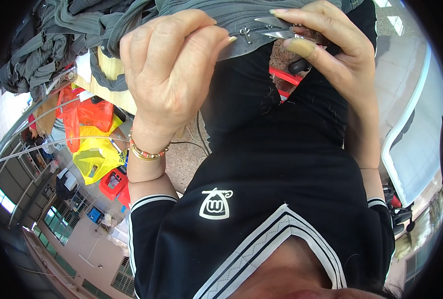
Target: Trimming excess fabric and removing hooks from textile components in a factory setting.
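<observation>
My right hand (333, 47) is wrapped round a pair of thread snips (277, 33), its two pointed blades apart and pointing left. Grey ribbed fabric (201, 10) lies across the top of the view, over my lap. On its near edge sit small metal hook-like pieces (245, 35), just left of the blade tips. My left hand (169, 67) is closed beside them, thumb and forefinger pinched together above the fabric. Whatever that pinch holds, if anything, is too small or hidden to make out.
More grey garments (47, 40) are heaped at the upper left, on a light wooden tabletop (114, 97). Below it are a red plastic bag (89, 112), a yellow plastic bag (94, 154) and a red basket (113, 182). A pale curved panel (406, 119) stands on the right.
</observation>
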Tool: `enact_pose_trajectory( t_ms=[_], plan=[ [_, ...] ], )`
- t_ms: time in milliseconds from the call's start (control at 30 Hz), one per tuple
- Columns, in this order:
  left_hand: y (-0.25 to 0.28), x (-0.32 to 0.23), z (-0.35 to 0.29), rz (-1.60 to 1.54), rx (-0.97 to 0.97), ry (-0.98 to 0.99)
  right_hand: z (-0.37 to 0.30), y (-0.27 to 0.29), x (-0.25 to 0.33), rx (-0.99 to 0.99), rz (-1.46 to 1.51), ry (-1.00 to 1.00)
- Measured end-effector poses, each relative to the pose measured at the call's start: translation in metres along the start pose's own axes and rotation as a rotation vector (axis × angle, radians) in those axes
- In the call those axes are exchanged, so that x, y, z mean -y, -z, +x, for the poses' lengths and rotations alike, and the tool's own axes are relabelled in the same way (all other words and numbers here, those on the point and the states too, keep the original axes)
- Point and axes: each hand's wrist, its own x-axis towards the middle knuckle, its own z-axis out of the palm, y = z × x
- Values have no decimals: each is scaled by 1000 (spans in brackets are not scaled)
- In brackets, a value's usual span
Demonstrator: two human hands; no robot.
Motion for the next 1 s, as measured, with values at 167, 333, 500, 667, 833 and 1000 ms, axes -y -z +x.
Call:
enact_pose_trajectory(
  t_ms=[167,333,500,667,833,1000],
  plan=[
    [-4,-6,0,-81,4,49,-2,-2,-8,-10,132,-15],
    [-3,-12,3,-103,21,82,3,-3,-15,6,79,119],
    [-2,-13,4,-115,27,107,6,-7,-19,-5,30,205],
    [-4,-15,3,-164,53,163,17,-21,-39,1,-64,277],
    [9,-17,3,-216,100,214,7,-11,-26,-31,74,228],
    [17,-22,4,-171,221,268,1,-6,-25,-139,127,82]
  ],
)
